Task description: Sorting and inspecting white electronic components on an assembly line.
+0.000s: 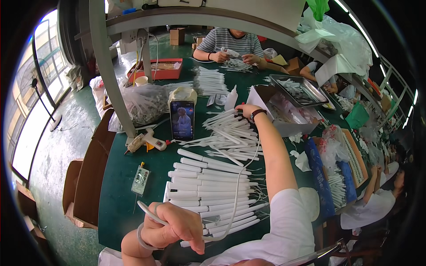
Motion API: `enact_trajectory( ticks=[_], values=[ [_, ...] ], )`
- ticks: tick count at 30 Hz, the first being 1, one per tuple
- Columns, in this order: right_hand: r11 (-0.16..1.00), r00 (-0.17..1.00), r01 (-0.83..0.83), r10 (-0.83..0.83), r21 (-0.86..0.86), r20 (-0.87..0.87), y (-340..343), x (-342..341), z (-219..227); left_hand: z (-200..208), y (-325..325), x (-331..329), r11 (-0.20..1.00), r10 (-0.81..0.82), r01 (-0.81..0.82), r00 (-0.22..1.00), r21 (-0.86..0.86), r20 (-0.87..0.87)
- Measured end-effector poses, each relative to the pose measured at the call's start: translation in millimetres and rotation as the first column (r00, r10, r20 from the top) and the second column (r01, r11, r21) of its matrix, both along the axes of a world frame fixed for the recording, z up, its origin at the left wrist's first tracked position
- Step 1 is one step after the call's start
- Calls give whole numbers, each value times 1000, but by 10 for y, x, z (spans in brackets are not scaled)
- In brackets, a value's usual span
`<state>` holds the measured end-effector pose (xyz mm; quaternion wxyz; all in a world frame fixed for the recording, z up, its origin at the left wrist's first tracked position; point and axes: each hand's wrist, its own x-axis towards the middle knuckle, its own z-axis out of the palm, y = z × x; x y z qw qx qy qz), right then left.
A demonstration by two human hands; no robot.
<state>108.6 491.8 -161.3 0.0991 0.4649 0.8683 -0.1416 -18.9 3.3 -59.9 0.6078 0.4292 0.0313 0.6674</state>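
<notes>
My left hand [177, 226] is curled low in front, fingers closed around a white cable [153, 213]. The cable loops past the hand and runs up to the right. Beneath and beyond lies a row of white tubes [195, 188], side by side, with thin wires at their right ends. My right hand [249, 111] reaches to the far end of a loose pile of slim white pointed sticks [230, 133]. Its fingers are drawn together at the stick ends; what they pinch is too small to make out. A white squeeze bottle [231, 98] stands beside it.
A phone [182, 119] stands upright beside a glue gun [148, 141]. A small grey device with buttons [140, 179] lies at left. An open box [284, 126] and metal tray [299, 91] sit right. Opposite, a person [233, 46] works; a shelf post [111, 71] rises at left.
</notes>
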Motion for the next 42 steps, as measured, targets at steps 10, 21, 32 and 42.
enact_trajectory(
  ticks=[10,21,32,42],
  values=[
    [954,942,-260,284,149,-178,126,252,1,69,-25,-2,999,24,-24,1000,-23,-4],
    [999,986,1,5,34,-164,144,166,-117,52,-43,32,999,34,-34,999,17,-28],
    [992,1000,-19,17,-129,-17,-45,19,78,59,-52,-16,999,31,-30,999,24,-39],
    [945,976,-144,185,294,-113,-67,187,318,159,-116,21,997,51,-49,998,57,-26]
  ],
)
